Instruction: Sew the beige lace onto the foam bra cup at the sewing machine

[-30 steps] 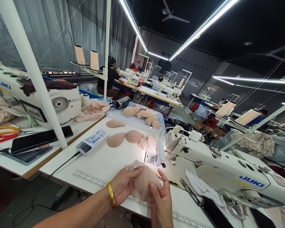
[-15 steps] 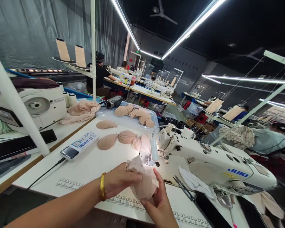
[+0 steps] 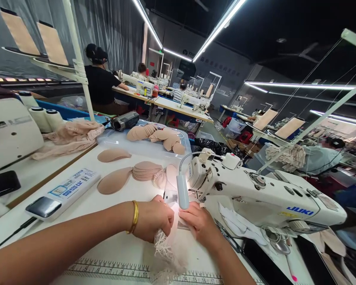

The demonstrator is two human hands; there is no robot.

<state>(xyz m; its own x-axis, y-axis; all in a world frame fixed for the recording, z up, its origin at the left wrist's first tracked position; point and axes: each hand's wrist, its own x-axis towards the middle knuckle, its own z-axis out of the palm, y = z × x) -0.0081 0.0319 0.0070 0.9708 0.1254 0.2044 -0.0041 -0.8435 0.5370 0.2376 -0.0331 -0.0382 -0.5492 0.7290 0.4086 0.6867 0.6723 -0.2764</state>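
Under the small lamp [image 3: 182, 192] of the sewing machine [image 3: 255, 198], a pale beige piece of lace fabric [image 3: 169, 253] hangs down toward the table's front edge. My left hand [image 3: 154, 219], with a gold bangle at the wrist, is closed on the fabric's left side. Close to the lamp, my right hand [image 3: 200, 221] has its fingers together, bent down onto the fabric's right side. Both hands sit just in front of the needle area, which the lamp partly hides. Beige cup-shaped pieces [image 3: 146, 170] lie in stacks behind my left hand.
A plastic tray [image 3: 112, 138] with more beige pieces stands behind the stacks. Left on the table lies a white device [image 3: 63, 194] with a cable. Scissors [image 3: 230, 237], white cloth [image 3: 240, 223] and a dark phone-like slab [image 3: 264, 261] lie right. A co-worker [image 3: 99, 85] sits beyond.
Both hands have carried the fabric from above the table forward to the machine's needle area and lowered it there. The lace now hangs below my left hand. The view has moved closer.
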